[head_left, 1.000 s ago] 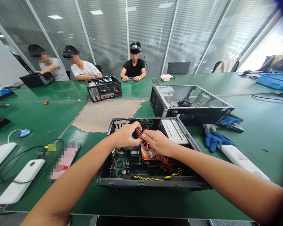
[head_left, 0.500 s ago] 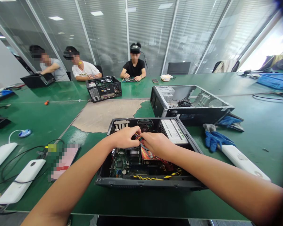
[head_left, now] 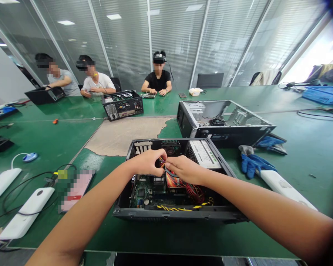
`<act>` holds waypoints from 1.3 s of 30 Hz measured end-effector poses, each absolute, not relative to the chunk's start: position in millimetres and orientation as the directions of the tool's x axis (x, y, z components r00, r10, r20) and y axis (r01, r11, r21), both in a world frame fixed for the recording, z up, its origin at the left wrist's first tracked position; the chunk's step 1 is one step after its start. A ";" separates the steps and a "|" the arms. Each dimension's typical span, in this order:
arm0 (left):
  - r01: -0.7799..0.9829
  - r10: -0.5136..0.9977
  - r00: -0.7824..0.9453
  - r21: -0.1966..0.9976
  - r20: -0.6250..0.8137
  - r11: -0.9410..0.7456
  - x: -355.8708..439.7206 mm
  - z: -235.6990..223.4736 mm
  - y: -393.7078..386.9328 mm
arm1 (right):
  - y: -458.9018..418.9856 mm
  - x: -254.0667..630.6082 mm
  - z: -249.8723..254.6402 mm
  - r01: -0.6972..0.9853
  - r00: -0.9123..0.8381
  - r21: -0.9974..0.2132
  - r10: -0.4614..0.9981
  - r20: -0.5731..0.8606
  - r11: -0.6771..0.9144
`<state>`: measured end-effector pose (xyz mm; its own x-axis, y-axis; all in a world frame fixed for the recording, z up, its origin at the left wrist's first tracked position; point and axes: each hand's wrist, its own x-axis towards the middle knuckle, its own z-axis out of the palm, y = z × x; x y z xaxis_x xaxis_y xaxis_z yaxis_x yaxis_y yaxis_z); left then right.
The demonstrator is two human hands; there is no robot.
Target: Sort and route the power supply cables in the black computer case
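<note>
bright indoor light, right-side window glare, wide-angle bending, blurred dark right edge

glossy green tabletop [head_left: 205, 236], rough patch [head_left: 124, 135]

The upright walls of the open black metal computer case [head_left: 180, 214] are bounding the reach inside, while bundled red-and-black cables [head_left: 194, 193] are crowding its middle. The large open silver-and-black case [head_left: 224, 133] is blocking passage beyond; bare green tabletop [head_left: 166, 236] is offering room in front.
</note>
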<state>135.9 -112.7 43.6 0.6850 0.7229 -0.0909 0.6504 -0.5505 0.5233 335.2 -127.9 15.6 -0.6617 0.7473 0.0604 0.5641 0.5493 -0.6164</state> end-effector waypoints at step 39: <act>0.655 0.715 0.688 0.533 -0.126 -0.536 136.4 44.2 -111.4 | -126.1 331.8 13.9 0.496 -0.581 -0.765 0.812 0.060 0.411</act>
